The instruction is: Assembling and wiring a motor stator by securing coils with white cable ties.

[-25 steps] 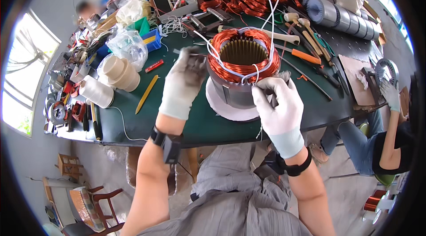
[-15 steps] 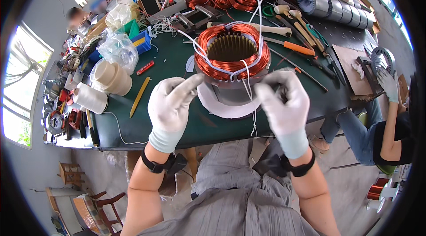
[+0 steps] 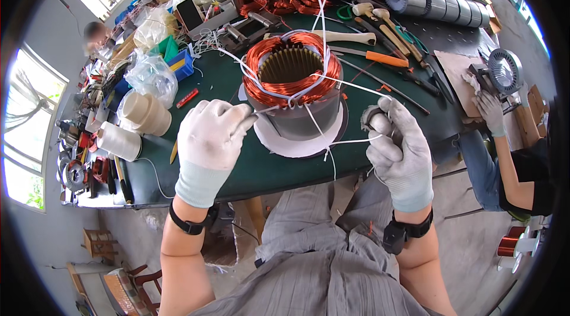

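Observation:
In front of me a motor stator (image 3: pixel 291 120) stands upright, its grey core topped by a ring of copper windings (image 3: pixel 261 85) laced with white cord. My left hand (image 3: pixel 211 141), in a white glove, is closed beside its left side, pinching a thin pale strand that reaches toward the windings. On the right, my gloved right hand (image 3: pixel 399 152) is closed on a white cord (image 3: pixel 356 84) pulled taut from the windings. A small dark curved thing (image 3: pixel 375 119), its kind unclear, sits at those fingers. A knotted cord end (image 3: pixel 327 149) hangs down the core's front.
The stator rests on a white round pad (image 3: pixel 270 138) on the green table. Left are thread spools (image 3: pixel 119 139) and a red marker (image 3: pixel 187 98). To the right lie an orange-handled tool (image 3: pixel 386 59) and hammers (image 3: pixel 389 25). A co-worker's gloved hand (image 3: pixel 490 113) is at far right.
My hands have moved apart, the right one outward, drawing the cord from slack to taut. The left hand has closed on a strand. The view has shifted slightly.

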The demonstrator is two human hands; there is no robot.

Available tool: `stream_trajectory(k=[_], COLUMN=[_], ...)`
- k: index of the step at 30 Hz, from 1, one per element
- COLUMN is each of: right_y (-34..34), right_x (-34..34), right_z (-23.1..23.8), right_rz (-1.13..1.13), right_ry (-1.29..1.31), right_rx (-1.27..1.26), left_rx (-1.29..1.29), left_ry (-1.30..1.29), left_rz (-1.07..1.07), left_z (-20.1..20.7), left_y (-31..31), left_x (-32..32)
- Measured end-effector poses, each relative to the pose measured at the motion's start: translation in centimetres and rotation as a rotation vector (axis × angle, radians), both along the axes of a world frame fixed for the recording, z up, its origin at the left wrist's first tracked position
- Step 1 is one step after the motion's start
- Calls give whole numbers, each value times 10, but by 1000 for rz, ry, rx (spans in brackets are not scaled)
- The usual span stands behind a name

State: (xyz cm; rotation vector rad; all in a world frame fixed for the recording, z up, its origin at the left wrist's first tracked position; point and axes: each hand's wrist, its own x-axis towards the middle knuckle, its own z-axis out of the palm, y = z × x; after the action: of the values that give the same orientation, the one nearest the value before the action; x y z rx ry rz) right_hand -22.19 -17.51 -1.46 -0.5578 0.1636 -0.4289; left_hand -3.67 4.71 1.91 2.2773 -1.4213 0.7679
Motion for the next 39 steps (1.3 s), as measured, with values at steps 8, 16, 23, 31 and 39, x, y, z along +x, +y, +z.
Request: stream_trajectory(k=[8,16,23,31,39], right_y=[49,-20,-106,-100,-107], right_x=[-31,24,151,140,167], right_z=[50,118,82,53,64], right_rz=[-196,-553,-281,-223,-145], right_ry=[133,326,161,-54,70], right_rx=[-1791,-1360,-1112,-810,-798], left_rx=[49,-115,-115,-215,-241], left_ry=[-75,87,161,171,180], left_rz=[9,-104,-246,-346,-363], left_z=[5,-9,-18,-32,-41], left_y=[-23,-15,-13,-3,-7], left_x=[-30,-24,-17,1,1])
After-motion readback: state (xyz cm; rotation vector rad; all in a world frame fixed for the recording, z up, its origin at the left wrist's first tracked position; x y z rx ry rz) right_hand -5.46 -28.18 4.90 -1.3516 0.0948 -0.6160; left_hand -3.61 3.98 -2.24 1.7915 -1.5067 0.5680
